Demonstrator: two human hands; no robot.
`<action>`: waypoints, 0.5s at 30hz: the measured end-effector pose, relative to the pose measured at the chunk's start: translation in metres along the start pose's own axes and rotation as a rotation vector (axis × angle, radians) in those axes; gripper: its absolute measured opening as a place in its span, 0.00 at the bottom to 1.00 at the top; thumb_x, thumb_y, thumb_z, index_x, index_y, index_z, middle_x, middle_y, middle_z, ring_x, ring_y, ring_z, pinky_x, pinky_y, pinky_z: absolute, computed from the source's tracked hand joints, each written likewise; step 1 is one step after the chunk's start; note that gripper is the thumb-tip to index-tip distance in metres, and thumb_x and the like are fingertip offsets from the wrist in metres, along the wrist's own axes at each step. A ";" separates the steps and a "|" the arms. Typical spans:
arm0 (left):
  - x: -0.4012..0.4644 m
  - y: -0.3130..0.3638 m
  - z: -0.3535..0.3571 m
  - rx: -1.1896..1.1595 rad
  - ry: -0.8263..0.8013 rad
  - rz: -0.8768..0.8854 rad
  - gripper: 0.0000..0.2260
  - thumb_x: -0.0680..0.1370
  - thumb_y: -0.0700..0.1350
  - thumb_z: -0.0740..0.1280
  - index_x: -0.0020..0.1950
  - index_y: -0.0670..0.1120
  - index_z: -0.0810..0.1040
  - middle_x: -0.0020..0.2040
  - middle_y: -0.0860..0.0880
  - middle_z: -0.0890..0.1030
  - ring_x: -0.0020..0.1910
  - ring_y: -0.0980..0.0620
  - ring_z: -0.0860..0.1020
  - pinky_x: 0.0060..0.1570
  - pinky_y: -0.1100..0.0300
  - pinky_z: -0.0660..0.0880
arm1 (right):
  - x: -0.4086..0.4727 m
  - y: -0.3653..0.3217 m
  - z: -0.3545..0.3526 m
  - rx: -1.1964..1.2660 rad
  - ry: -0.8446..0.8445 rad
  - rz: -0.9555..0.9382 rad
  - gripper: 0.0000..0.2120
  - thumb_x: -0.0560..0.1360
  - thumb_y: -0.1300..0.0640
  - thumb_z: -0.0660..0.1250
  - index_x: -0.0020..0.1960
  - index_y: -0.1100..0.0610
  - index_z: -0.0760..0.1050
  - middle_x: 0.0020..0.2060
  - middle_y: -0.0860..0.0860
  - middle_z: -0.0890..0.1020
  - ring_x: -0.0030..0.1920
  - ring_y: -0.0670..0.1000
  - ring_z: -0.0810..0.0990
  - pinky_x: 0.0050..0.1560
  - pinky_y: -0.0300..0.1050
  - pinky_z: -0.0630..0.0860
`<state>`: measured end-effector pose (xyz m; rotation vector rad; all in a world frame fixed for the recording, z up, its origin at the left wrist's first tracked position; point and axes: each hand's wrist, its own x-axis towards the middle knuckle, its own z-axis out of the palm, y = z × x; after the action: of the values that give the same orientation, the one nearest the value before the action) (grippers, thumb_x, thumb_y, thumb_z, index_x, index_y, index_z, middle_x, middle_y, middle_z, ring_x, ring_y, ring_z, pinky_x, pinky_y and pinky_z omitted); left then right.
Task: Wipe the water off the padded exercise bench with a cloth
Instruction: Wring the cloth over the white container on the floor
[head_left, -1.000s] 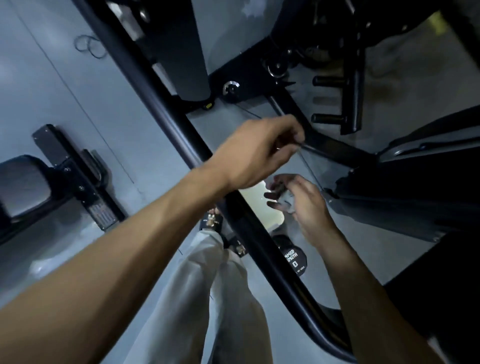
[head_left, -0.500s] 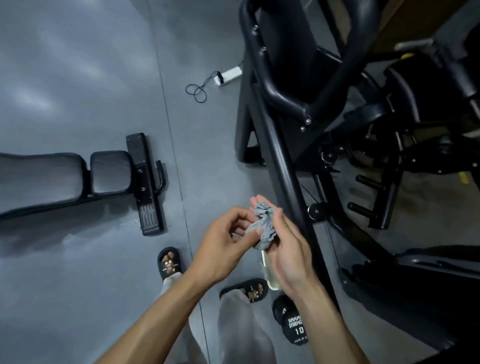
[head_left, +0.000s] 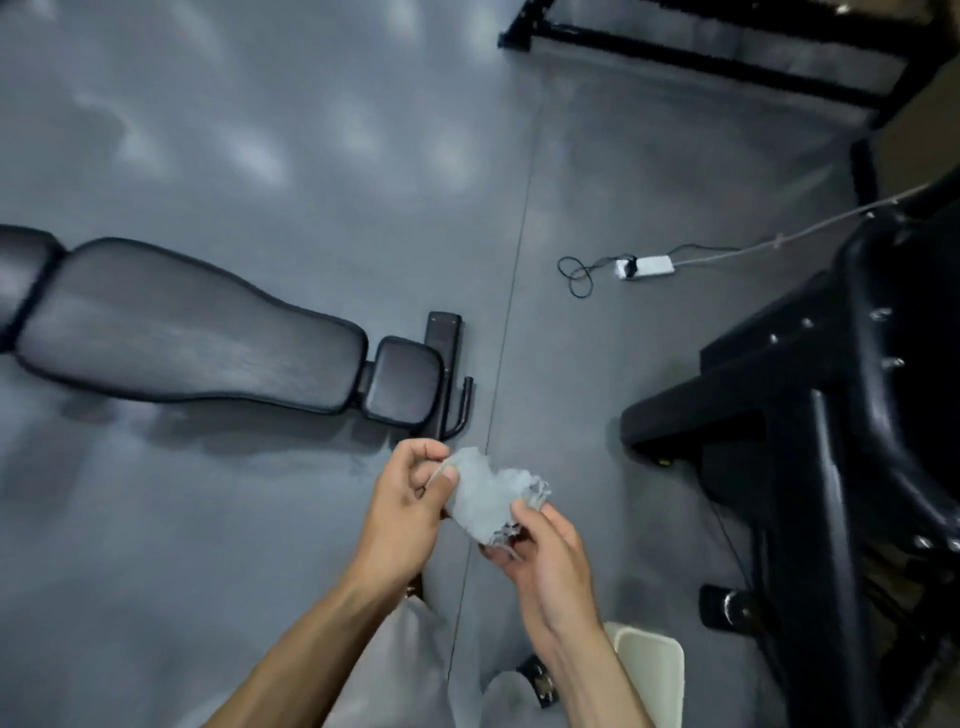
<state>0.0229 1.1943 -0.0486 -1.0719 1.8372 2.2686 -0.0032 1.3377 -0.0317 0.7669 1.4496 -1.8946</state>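
Note:
A black padded exercise bench (head_left: 192, 338) lies across the left of the view, its small seat pad (head_left: 402, 382) pointing toward me. Between my hands I hold a crumpled grey cloth (head_left: 485, 493) spread partly open. My left hand (head_left: 402, 512) pinches its left edge with thumb and fingers. My right hand (head_left: 545, 558) grips its lower right corner. Both hands hover above the grey floor, just below and right of the bench's seat end. Water on the bench padding is too faint to make out.
A large black weight machine (head_left: 831, 441) fills the right side. A white power strip (head_left: 644, 266) with cables lies on the floor beyond. A black frame (head_left: 701, 52) runs along the top right. A pale container (head_left: 649, 670) sits by my feet.
The view has swung left from the machine toward the bench. My hands have pulled the bunched cloth apart into a wider spread between them.

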 end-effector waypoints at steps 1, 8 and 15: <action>0.011 0.007 -0.015 -0.002 0.035 -0.001 0.06 0.82 0.38 0.67 0.57 0.47 0.75 0.44 0.36 0.82 0.42 0.48 0.80 0.41 0.53 0.77 | 0.004 -0.004 0.021 0.003 -0.019 0.011 0.10 0.81 0.64 0.63 0.57 0.60 0.82 0.49 0.59 0.87 0.44 0.53 0.84 0.44 0.48 0.80; 0.055 0.050 -0.069 0.298 0.332 0.179 0.08 0.78 0.43 0.73 0.52 0.55 0.79 0.51 0.56 0.80 0.48 0.56 0.80 0.45 0.64 0.73 | 0.047 -0.041 0.115 -0.398 -0.157 -0.210 0.09 0.83 0.59 0.64 0.55 0.56 0.84 0.47 0.55 0.88 0.47 0.53 0.85 0.44 0.47 0.81; 0.091 0.098 -0.068 0.373 0.270 0.248 0.07 0.74 0.51 0.78 0.46 0.54 0.81 0.47 0.58 0.81 0.48 0.54 0.82 0.48 0.60 0.78 | 0.095 -0.090 0.164 -0.581 -0.392 -0.147 0.13 0.82 0.53 0.66 0.47 0.59 0.85 0.45 0.63 0.86 0.47 0.64 0.85 0.54 0.59 0.83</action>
<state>-0.0557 1.0708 -0.0165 -1.1839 2.4989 1.8393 -0.1451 1.1841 -0.0118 0.0151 1.6964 -1.4842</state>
